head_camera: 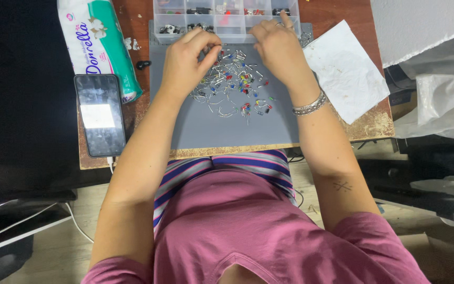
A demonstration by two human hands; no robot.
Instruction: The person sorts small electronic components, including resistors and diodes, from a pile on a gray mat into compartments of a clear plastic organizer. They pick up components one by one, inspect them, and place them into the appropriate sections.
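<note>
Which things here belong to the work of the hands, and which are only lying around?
In use:
- left hand
- right hand
- pile of small coloured wire-legged parts
- grey mat
- clear compartment box

Lying about:
- phone
- tissue pack
- white paper sheet
- small black piece

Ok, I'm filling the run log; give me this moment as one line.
left hand: pinching in LED pile | right hand: at compartment box | surface: grey mat | phone left
</note>
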